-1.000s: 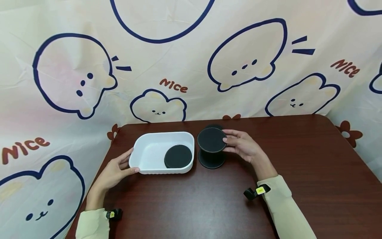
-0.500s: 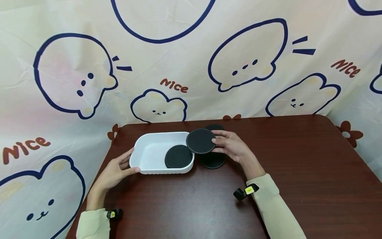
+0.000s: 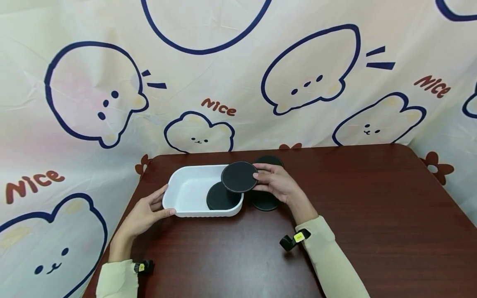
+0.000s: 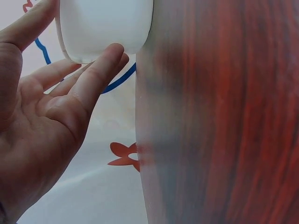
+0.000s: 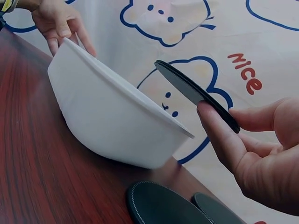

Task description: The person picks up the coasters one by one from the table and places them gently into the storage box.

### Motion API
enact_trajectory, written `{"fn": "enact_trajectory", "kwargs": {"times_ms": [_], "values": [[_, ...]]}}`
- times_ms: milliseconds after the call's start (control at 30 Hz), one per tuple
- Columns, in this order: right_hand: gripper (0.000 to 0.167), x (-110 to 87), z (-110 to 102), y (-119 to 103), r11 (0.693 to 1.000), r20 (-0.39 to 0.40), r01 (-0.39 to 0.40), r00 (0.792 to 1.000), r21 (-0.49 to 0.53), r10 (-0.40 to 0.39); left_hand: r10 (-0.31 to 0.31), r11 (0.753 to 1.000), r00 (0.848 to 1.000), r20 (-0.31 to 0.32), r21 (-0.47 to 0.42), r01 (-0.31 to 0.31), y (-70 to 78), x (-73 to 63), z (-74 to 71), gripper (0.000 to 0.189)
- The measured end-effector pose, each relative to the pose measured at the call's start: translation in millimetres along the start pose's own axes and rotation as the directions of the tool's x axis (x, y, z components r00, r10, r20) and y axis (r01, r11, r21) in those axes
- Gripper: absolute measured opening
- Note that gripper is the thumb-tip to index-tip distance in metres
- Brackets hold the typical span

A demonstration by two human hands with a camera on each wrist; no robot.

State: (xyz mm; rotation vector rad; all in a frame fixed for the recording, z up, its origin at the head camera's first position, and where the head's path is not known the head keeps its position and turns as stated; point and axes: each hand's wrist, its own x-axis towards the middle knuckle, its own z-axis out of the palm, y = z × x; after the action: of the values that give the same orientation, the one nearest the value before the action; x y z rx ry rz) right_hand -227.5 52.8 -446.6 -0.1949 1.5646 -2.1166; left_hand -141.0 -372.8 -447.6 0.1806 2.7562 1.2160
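Note:
My right hand (image 3: 275, 182) pinches a round black coaster (image 3: 239, 177) by its right edge, with the thumb on one face and fingers on the other. In the right wrist view this coaster (image 5: 196, 93) is tilted and apart from the tray's rim. It hangs over the right end of a white oblong tray (image 3: 186, 188). Another black coaster (image 3: 220, 198) lies inside the tray's right part, partly covered from sight. At the tray's left end, my left hand (image 3: 143, 213) grips it, thumb at the near corner and fingers at the far side.
Two more black coasters lie on the brown table (image 3: 357, 207) right of the tray: a nearer one (image 3: 265, 202) and a farther one (image 3: 273, 159), both partly hidden. Stitching shows along the edge of one coaster (image 5: 161, 205). A printed cloth (image 3: 246, 132) hangs behind the table.
My right hand has carried the coaster leftward, from above the coasters on the table to over the tray's right end. The left hand and tray have stayed in place.

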Motion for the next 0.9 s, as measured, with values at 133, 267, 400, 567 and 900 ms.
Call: {"fn": "enact_trajectory", "kwargs": {"times_ms": [133,267,400,567,900], "values": [[0.059,2.3,6,0,1.0,0.005,-0.006,1.0,0.011,0.005,-0.001,1.0,1.0,0.002,-0.001,0.001,-0.8,0.3,0.3,0.094],[0.058,4.8,13,1,1.0,0.008,-0.007,1.0,0.021,0.006,0.001,1.0,1.0,0.002,-0.004,-0.001,-1.1,1.3,0.2,0.094],[0.057,9.5,19,3,0.999,0.008,-0.009,1.0,0.035,0.008,0.006,1.0,1.0,0.002,-0.01,-0.006,-1.1,1.4,-0.1,0.094],[0.055,13.7,28,5,0.999,0.001,-0.012,1.0,0.046,0.012,0.01,1.0,1.0,0.002,-0.02,-0.01,-2.2,0.5,0.0,0.095],[0.052,18.4,39,11,0.999,-0.034,-0.022,0.999,-0.028,0.021,0.01,1.0,1.0,0.003,-0.023,-0.01,-2.3,0.6,0.1,0.094]]}}
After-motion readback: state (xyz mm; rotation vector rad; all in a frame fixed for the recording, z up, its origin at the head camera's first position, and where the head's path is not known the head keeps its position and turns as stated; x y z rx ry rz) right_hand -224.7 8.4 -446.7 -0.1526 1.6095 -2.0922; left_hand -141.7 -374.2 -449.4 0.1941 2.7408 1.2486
